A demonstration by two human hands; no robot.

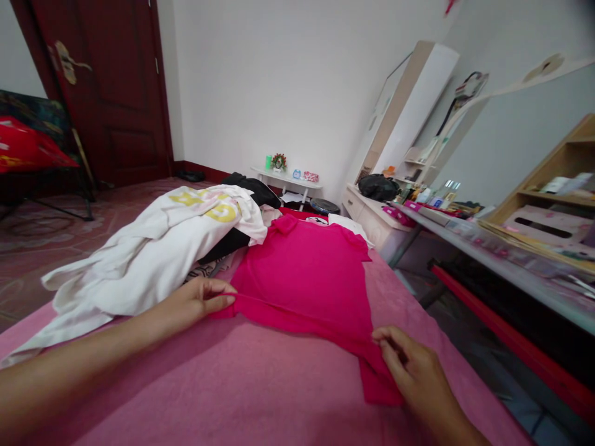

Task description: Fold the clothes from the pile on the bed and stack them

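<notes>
A bright pink T-shirt (307, 266) lies spread on the pink bed cover (260, 378), its sleeves toward the far end. My left hand (209, 297) pinches the shirt's near left part between thumb and fingers. At the near right, my right hand (409, 359) grips the fabric the same way, fingers closed. Between both hands the cloth runs in a slightly raised fold, and a flap of it hangs toward me below my right hand. Just left of the shirt, a white garment with yellow print (158, 241) lies heaped, close to my left hand.
Black clothing (253, 189) is piled behind the white garment. A dressing table (446, 241) with bottles and boxes stands along the right side. At the back are a small white shelf (286, 178) and a drawer cabinet (367, 214). A chair with a red bag (32, 145) stands left.
</notes>
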